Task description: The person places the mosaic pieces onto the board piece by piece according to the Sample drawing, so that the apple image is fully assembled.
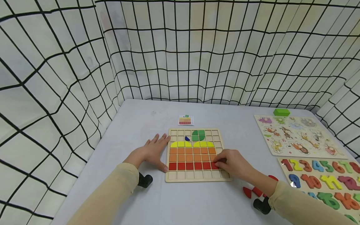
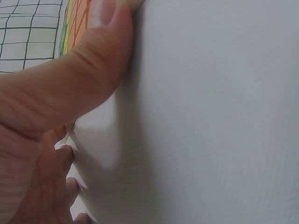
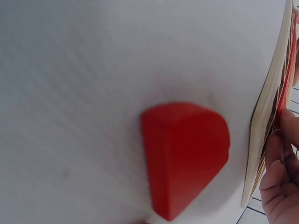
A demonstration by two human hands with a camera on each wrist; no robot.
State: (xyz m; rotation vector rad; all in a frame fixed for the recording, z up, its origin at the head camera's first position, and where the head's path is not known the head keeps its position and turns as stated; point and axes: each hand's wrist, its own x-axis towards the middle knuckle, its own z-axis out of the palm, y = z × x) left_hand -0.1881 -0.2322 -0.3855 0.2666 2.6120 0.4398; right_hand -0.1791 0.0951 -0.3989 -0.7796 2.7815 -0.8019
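A wooden grid board (image 1: pixel 197 176) lies flat on the white table, its cells partly filled with coloured blocks. Green blocks (image 1: pixel 198 135) and a small dark blue piece (image 1: pixel 187 138) sit at the top, above yellow, orange and red rows. Fingers spread, my left hand (image 1: pixel 153 152) rests along the board's left edge, thumb at the lower corner. My right hand (image 1: pixel 235 164) pinches a red block (image 1: pixel 214 166) at the right end of the red row; the fingers partly cover it. Below the right wrist lie several loose red pieces (image 3: pixel 194 158), one with a rounded side.
A small pattern card (image 1: pixel 186 120) lies behind the board. At the right are an animal puzzle board (image 1: pixel 267 147), a number puzzle board (image 1: pixel 284 181) and a green block (image 1: pixel 281 112). Black grid netting (image 1: pixel 191 51) hangs over white walls around the table.
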